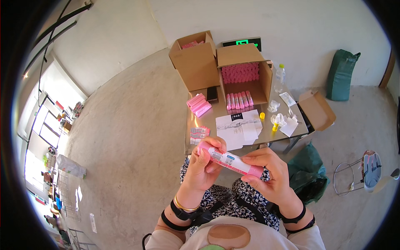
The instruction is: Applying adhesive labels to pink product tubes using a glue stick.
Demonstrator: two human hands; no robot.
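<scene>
Pale shirt point(266, 229): nearest, along the head view's lower edge.
Pink tube point(229, 160): slanted above the lap, before the table point(206, 121), white label showing.
Left hand point(203, 166): fingers and thumb clamped on its left end.
Right hand point(273, 171): fingers and thumb pinching its right end.
Drop risk: loosening both pinches would likely send it to lap or floor.
Sweep risk: a low forward reach might shift the loose white sheets point(227, 135) or tip the yellow stick point(275, 126).
Edges: stacked pink packs point(199, 104) near the table's left edge; open carton point(241, 54) bounding the back.
Room: widest leftward, above the concrete floor point(129, 146).
</scene>
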